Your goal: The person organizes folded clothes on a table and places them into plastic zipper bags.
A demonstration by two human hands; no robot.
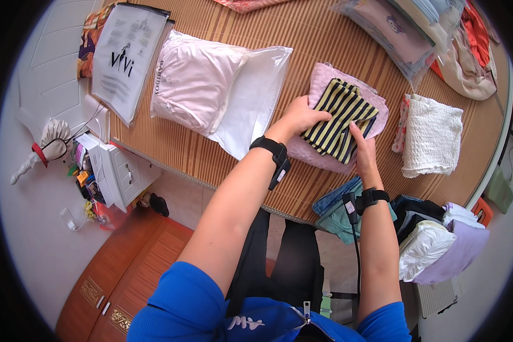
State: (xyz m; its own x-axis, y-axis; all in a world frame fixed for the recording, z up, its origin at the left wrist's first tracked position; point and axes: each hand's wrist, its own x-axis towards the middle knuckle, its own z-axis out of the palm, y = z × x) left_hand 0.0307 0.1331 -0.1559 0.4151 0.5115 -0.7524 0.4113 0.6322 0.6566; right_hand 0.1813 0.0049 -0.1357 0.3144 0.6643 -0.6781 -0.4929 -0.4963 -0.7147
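Note:
A folded garment with yellow and dark stripes (342, 119) lies on top of a folded pink textured cloth (320, 156). My left hand (303, 114) grips the stack from its left side, thumb pressed on the stripes. From the lower right my right hand (364, 151) holds it too, thumb along the striped edge. The fingers of both hands are mostly hidden, so how much of the pink cloth they take in cannot be told. To the left is a clear plastic bag (256, 94) with a folded pale pink garment (196, 81) inside.
A slatted bamboo mat (248, 179) covers the bed. A printed zip bag (122, 60) lies far left; a white crinkled cloth (434, 134) sits right. Bagged clothes (393, 34) are at the upper right. Folded clothes (444, 243) are stacked beyond the near edge. A white drawer unit (126, 169) stands left.

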